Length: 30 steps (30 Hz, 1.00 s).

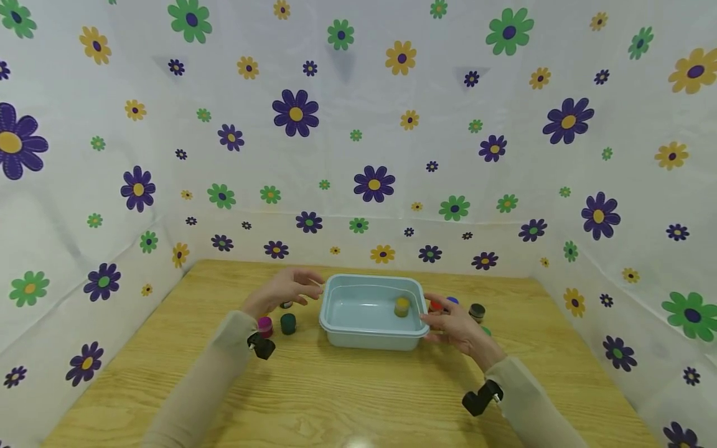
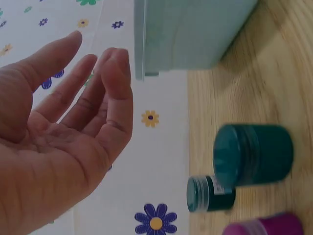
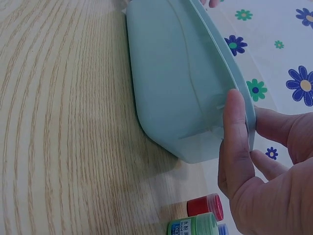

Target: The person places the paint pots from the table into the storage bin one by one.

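A light blue plastic basin [image 1: 370,341] stands on the wooden table, with a small jar of yellow paint [image 1: 401,307] inside near its right end. My right hand [image 1: 456,326] grips the basin's right rim; in the right wrist view its fingers [image 3: 235,127] lie against the outer wall and the thumb side is over the rim. My left hand [image 1: 285,290] hovers by the basin's left end, fingers loosely bent and palm holding nothing. In the left wrist view a small gap shows between those fingertips and the basin's rim [image 2: 139,44].
Left of the basin stand a magenta paint jar [image 1: 265,326], a dark green jar [image 1: 288,323] and another partly hidden jar. On the right are red [image 1: 435,306], blue [image 1: 452,300], black-looking [image 1: 477,312] and green [image 1: 486,331] jars. A flower-patterned sheet [image 1: 347,168] surrounds the table [image 1: 336,398].
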{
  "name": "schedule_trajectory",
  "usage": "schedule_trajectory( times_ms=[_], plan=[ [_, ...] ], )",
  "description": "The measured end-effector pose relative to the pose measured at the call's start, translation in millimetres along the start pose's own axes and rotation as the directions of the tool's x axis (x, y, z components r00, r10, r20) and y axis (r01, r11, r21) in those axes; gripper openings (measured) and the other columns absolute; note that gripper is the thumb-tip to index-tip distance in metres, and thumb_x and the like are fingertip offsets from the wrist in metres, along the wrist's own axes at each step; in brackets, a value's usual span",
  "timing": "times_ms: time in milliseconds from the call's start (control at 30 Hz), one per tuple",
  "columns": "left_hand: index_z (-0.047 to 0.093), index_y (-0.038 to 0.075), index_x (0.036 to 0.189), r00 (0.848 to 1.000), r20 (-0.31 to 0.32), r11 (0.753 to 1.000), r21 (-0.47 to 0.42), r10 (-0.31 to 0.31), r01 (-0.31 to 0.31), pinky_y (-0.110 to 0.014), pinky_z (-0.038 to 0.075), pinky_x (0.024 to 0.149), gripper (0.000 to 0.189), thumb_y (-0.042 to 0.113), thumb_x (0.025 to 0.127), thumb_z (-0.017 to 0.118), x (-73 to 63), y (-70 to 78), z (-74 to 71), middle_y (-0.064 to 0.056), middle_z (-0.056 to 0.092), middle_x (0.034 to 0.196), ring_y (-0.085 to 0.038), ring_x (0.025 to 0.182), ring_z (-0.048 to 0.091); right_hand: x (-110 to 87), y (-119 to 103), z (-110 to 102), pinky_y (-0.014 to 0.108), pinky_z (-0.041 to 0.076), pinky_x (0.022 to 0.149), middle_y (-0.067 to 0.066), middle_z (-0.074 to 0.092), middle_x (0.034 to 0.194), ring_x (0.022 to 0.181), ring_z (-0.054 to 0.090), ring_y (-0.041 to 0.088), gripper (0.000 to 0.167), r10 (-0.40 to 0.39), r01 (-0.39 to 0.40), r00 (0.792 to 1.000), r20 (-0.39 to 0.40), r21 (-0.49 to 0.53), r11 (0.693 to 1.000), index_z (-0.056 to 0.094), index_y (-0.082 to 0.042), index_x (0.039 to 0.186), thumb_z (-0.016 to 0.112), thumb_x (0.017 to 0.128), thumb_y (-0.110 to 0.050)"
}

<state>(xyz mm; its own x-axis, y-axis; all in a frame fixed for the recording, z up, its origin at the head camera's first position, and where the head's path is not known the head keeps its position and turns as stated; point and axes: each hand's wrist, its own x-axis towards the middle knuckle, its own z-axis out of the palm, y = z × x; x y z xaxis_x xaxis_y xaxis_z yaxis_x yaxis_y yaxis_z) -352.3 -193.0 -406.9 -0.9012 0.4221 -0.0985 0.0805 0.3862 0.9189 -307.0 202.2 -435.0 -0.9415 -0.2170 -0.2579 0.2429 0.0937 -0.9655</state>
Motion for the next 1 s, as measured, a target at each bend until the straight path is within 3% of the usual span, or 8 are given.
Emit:
schedule_trajectory(
  times_ms=[167, 467, 767, 1000],
  plan=[
    [0.064, 0.003, 0.122, 0.999, 0.038, 0.998, 0.067, 0.003, -0.005, -0.038, 0.058, 0.087, 0.039, 0.023, 0.09, 0.072, -7.4, -15.4, -15.8, -0.018, 0.064, 0.126, -0.026, 0.108, 0.064, -0.5, -1.5, 1.5, 0.028, 0.062, 0.069, 0.02, 0.054, 0.126, 0.098, 0.066, 0.024, 0.071, 0.0, 0.0, 1.0, 0.004, -0.004, 1.0, 0.031, -0.015, 0.154, 0.067, 0.093, -0.009],
    [0.062, -0.002, 0.123, 0.994, 0.104, 0.989, 0.151, -0.014, -0.002, -0.04, 0.056, 0.092, 0.045, 0.021, 0.087, 0.075, -15.4, -39.2, -33.2, -0.017, 0.066, 0.123, -0.025, 0.108, 0.065, -1.5, -2.3, 1.6, 0.029, 0.062, 0.069, 0.019, 0.056, 0.119, 0.094, 0.066, 0.023, 0.071, -0.002, 0.002, 1.0, -0.004, -0.008, 1.0, 0.031, -0.013, 0.153, 0.067, 0.092, -0.008],
    [0.062, -0.003, 0.126, 0.983, 0.178, 0.977, 0.214, -0.053, 0.014, -0.042, 0.054, 0.097, 0.048, 0.013, 0.083, 0.077, -20.7, -52.2, -40.1, -0.018, 0.065, 0.125, -0.029, 0.114, 0.063, 0.2, -0.6, 1.1, 0.029, 0.062, 0.069, 0.014, 0.055, 0.115, 0.096, 0.066, 0.024, 0.069, 0.005, -0.005, 1.0, -0.013, 0.0, 1.0, 0.033, -0.016, 0.153, 0.066, 0.093, -0.008],
    [0.061, -0.005, 0.124, 0.972, 0.233, 0.977, 0.212, -0.04, -0.011, -0.038, 0.057, 0.093, 0.048, 0.01, 0.082, 0.077, -21.4, -55.9, -40.6, -0.017, 0.067, 0.122, -0.027, 0.109, 0.065, 0.0, 0.1, 1.1, 0.03, 0.062, 0.07, 0.013, 0.054, 0.115, 0.096, 0.066, 0.025, 0.068, 0.003, -0.003, 1.0, -0.016, -0.004, 1.0, 0.034, -0.016, 0.152, 0.066, 0.093, -0.008]
  ],
)
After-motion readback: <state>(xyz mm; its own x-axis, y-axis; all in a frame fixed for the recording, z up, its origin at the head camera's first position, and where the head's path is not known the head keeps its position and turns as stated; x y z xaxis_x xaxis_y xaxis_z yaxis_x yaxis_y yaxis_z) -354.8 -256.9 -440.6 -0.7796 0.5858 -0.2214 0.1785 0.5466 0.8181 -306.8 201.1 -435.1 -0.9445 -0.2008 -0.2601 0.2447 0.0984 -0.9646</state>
